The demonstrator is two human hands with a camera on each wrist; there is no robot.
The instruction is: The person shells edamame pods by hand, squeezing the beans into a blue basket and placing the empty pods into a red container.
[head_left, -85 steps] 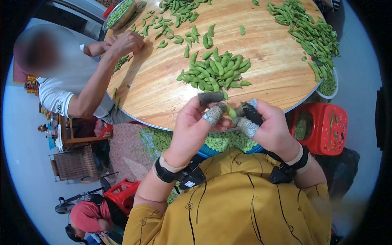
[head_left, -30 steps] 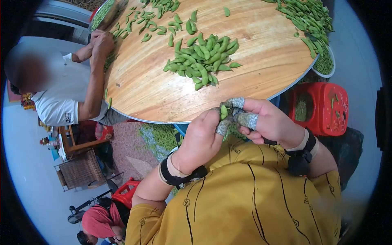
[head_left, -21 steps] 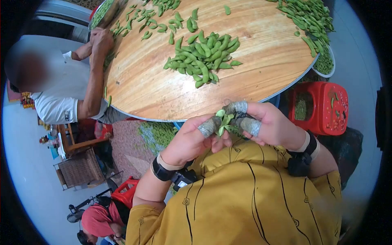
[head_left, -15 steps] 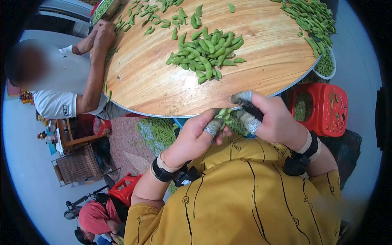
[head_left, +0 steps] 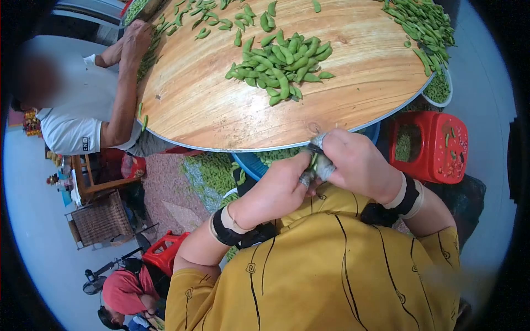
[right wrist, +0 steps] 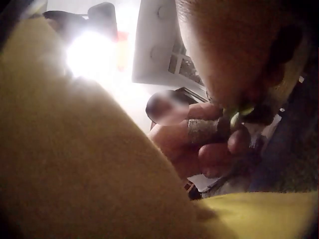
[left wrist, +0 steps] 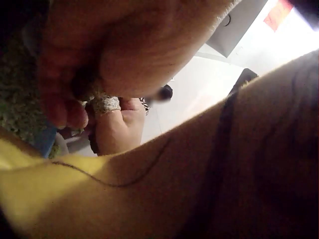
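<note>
Both hands meet just off the near edge of the round wooden table (head_left: 193,110) in the head view. The left hand (head_left: 276,187) pinches a green soybean pod (head_left: 314,161) between thumb and fingers. From the other side, the right hand (head_left: 360,163) has its curled thumb and forefinger closed at the same pod. Grey wrapping covers several fingertips, seen as a band (right wrist: 202,131) on a left finger in the right wrist view. Most of the pod is hidden by the fingers. Beyond the hands lies a heap of whole pods (head_left: 287,63).
A blue basin (head_left: 251,165) with shelled beans sits below the table edge. More pods (head_left: 422,33) are piled at the table's right, above a white bowl (head_left: 438,91). A red stool (head_left: 430,146) stands at right. Another person (head_left: 77,105) sits at left.
The hands have drawn back from over the table edge. The right hand moved apart from the left, then returned to it. An opened pod showed in the left fingers shortly before.
</note>
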